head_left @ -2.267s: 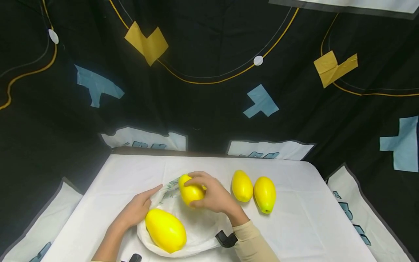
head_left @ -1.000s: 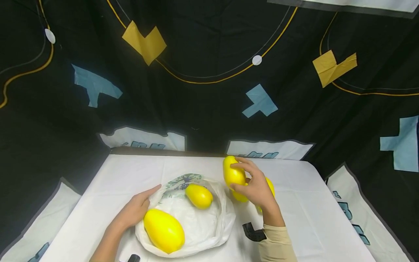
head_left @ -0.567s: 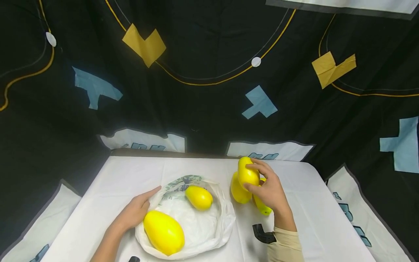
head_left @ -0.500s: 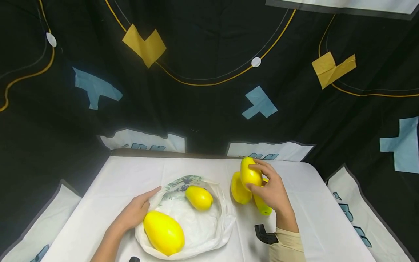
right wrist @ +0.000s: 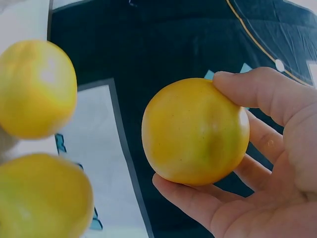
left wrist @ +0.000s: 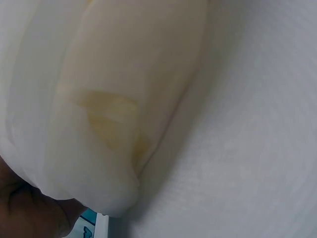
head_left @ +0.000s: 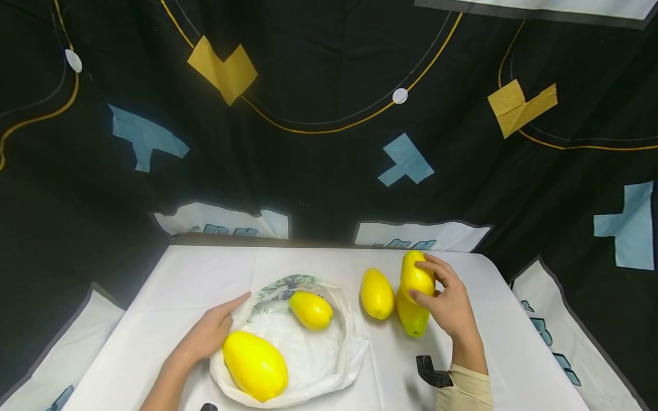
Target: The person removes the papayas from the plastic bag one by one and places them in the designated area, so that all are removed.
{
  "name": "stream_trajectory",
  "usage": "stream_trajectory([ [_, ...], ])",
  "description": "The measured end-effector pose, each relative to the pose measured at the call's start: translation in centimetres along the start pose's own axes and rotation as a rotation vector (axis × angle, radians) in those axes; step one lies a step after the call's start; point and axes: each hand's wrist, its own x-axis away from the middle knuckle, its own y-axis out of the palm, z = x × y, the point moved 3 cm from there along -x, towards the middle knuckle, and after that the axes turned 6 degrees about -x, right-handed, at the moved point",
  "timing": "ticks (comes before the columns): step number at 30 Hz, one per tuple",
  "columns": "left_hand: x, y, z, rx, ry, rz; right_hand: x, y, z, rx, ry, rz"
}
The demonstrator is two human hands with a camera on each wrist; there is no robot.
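Note:
In the head view my right hand [head_left: 452, 302] grips a yellow papaya [head_left: 415, 278], held raised over a papaya lying on the table [head_left: 413, 313]. The right wrist view shows the thumb on one side of the held papaya [right wrist: 193, 134] and fingers curled along the other. A white plastic bag [head_left: 354, 348] with green print lies with its mouth wide. My left hand [head_left: 208, 334] holds its left rim, index finger stretched along it; the bag's wall [left wrist: 109, 163] hides most of that hand in the left wrist view. Inside are a small papaya [head_left: 311, 310] and a larger one [head_left: 255, 365].
One more papaya [head_left: 377, 293] lies on the white-covered table [head_left: 493, 325], between the bag and the held fruit. A black wrist mount [head_left: 432, 372] sits by my right sleeve. A dark curtain [head_left: 319, 171] with tape patches hangs behind the table.
My right hand, gripping a papaya, has moved from over the bag to the right, past one table papaya to the other. My left hand stays at the bag's rim.

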Motion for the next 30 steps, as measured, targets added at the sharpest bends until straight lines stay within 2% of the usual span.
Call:
stream_trajectory([
  [8, 0.0, 0.1, -0.1, 0.003, 0.004, -0.003, 0.7, -1.5, 1.0, 0.031, 0.058, 0.025],
  [23, 0.3, 0.2, 0.0, -0.006, -0.005, -0.009, 1.8, -3.2, 4.0, 0.071, 0.113, 0.114],
  [30, 0.1, 0.1, 0.1, -0.001, -0.004, -0.015, 2.0, -3.9, 5.4, 0.067, 0.182, 0.145],
])
